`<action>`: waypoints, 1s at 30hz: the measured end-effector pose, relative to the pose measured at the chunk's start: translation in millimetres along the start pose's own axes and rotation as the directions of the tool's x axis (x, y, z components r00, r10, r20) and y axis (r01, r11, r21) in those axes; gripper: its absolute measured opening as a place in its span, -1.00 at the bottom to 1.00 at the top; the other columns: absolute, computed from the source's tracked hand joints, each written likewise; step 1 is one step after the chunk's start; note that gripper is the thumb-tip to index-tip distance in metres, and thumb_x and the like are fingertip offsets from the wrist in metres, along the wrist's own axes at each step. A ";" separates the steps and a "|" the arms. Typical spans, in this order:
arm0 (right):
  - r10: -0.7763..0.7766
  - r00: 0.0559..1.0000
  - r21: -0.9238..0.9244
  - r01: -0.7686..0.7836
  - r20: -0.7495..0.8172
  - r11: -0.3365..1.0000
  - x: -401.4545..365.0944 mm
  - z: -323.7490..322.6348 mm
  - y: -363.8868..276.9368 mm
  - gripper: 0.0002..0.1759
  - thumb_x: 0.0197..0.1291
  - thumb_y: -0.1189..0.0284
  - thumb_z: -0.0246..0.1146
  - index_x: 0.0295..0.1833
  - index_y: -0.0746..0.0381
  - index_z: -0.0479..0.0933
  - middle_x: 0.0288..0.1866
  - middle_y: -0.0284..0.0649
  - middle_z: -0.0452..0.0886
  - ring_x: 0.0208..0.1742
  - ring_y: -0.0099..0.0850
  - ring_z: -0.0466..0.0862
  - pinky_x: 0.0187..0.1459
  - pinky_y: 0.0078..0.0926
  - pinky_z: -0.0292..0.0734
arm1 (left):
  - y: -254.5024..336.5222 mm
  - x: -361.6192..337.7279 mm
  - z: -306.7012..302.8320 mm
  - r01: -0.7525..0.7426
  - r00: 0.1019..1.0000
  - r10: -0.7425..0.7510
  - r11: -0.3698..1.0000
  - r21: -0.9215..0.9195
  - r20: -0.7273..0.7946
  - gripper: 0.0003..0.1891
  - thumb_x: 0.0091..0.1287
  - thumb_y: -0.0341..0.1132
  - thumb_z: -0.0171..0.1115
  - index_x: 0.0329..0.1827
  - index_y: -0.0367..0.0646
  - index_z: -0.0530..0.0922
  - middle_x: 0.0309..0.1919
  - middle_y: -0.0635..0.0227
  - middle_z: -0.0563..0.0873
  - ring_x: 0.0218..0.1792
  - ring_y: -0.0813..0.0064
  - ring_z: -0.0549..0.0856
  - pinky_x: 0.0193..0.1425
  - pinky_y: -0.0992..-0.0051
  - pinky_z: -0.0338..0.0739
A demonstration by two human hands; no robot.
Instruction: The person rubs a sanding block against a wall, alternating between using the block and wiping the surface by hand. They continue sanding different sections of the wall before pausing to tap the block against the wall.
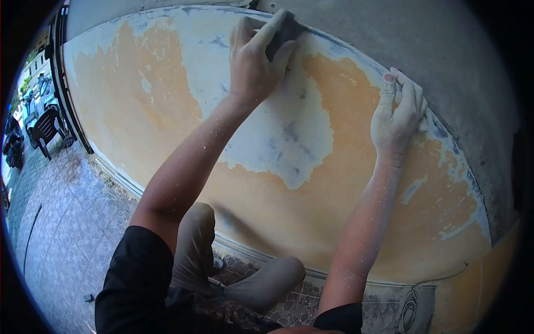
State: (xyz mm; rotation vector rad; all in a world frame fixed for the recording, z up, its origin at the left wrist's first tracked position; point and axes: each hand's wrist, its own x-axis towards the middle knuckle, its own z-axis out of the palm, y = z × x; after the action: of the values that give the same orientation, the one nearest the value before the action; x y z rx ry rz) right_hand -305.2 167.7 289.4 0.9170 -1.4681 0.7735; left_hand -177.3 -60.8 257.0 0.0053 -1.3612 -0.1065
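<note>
A large curved panel [261, 195], patchy orange and white, stretches across the view in front of me. My left hand [256, 61] is closed around a dark grey sanding block [282, 34], pressed to the white area near the panel's upper edge. Farther right, my right hand [397, 108] is coated in pale dust. Its thumb points up and its fingers curl over the panel's edge; their tips are hidden. White dust flecks both forearms.
Beyond the upper edge lies a grey surface [439, 55]. My bent knees are close below the panel. A coiled cable [409, 309] lies at lower right. Patterned floor tiles [67, 245], a small dark block [88, 298] and a black plastic chair [47, 128] are on the left.
</note>
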 end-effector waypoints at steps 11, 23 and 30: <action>0.181 0.983 0.015 -0.181 -0.037 0.983 1.7 7.3 -15.9 -0.54 0.60 -0.03 0.18 0.14 0.11 0.73 0.13 -0.24 0.65 0.30 -0.18 0.52 0.43 -0.10 0.34 | 1.0 -134.0 -27.4 -0.605 0.619 0.658 0.747 -0.274 0.428 -0.38 0.26 -0.36 0.32 0.47 0.12 0.66 0.00 0.55 0.65 -0.16 0.46 0.59 -0.04 0.51 0.68; 0.211 0.977 -0.002 -0.211 -0.035 0.977 0.8 12.3 -20.4 -0.57 0.58 0.02 0.23 0.17 0.14 0.70 0.17 -0.20 0.65 0.29 -0.17 0.54 0.41 -0.14 0.37 | -2.2 -97.2 -23.5 -0.494 0.774 0.498 0.861 -0.118 0.391 -0.39 0.29 -0.39 0.37 0.46 0.22 0.65 -0.09 0.47 0.62 -0.11 0.38 0.61 0.04 0.46 0.65; 0.090 0.996 -0.011 -0.090 0.004 0.996 1.8 -1.7 -14.6 -0.57 0.56 0.01 0.26 0.14 0.15 0.72 0.14 -0.22 0.66 0.26 -0.19 0.55 0.36 -0.14 0.40 | -100.7 12.6 -46.7 -0.022 0.998 0.027 0.996 0.084 -0.059 -0.65 0.44 -0.26 0.44 0.27 0.04 0.79 -0.10 0.30 0.66 -0.05 0.29 0.55 0.13 0.27 0.50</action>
State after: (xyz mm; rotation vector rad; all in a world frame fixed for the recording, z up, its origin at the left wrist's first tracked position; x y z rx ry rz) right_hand -291.6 162.1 290.8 0.8492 -1.5246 0.8288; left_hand -136.5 -164.8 252.9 0.0613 -1.3040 -0.0282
